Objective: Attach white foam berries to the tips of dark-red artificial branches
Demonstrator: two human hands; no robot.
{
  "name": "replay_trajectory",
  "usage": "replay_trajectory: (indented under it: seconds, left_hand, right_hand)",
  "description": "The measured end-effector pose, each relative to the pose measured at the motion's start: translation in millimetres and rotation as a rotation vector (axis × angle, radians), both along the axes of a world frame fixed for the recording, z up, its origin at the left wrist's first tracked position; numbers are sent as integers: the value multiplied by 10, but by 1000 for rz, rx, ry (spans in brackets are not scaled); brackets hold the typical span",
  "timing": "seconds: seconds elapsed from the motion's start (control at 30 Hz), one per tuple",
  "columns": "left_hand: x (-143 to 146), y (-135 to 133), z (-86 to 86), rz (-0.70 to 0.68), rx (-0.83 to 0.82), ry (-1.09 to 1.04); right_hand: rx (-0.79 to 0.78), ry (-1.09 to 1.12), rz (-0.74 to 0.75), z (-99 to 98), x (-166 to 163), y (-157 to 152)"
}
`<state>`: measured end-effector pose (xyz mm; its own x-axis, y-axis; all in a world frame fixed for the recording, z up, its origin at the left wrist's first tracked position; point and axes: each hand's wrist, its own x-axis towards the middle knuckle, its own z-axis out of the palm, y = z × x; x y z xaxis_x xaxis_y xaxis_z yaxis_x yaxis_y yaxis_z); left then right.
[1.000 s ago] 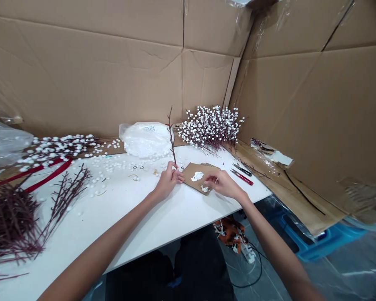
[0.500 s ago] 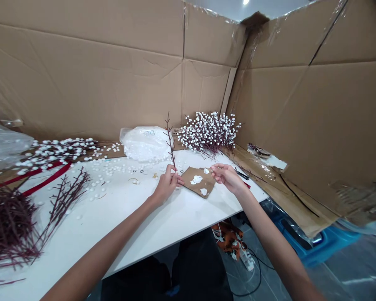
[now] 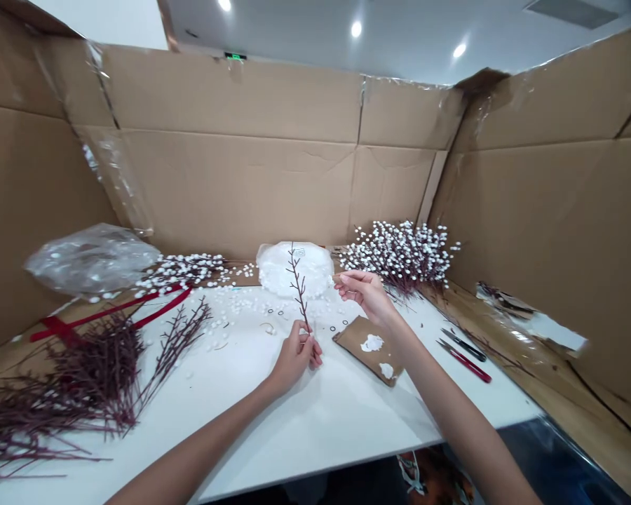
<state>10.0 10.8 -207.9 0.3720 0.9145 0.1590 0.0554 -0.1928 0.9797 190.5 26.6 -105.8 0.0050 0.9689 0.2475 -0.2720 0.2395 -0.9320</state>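
Between the fingertips of my left hand is the lower end of a bare dark-red twig, which stands nearly upright with short side shoots. My right hand is raised to the right of the twig and apart from it, its thumb and forefinger pinched together. Whatever sits in that pinch is too small to make out. Below my right wrist lies a brown cardboard piece with white paste smeared on it. Behind the twig rests a clear bag of white balls.
Bare twigs are heaped at the left near a red ribbon. White-berried stems lie back right, more back left. Red snips and black snips lie at the right. Cardboard walls enclose the table.
My right hand has left the cardboard piece and risen leftward, closer to the twig. My left hand still holds the twig. The view has tilted up and turned left.
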Motion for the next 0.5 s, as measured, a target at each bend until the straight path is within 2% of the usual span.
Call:
replay_trajectory:
  seconds: [0.1, 0.27, 0.5]
  left_hand:
    - [-12, 14, -28, 6, 2, 18]
    - [4, -12, -32, -25, 8, 36]
    - [0, -20, 15, -39, 20, 60]
  right_hand:
    - [66, -8, -48, -136, -120, 81]
    - [163, -76, -170, -343, -149, 31]
    - [276, -303, -352, -459, -180, -50]
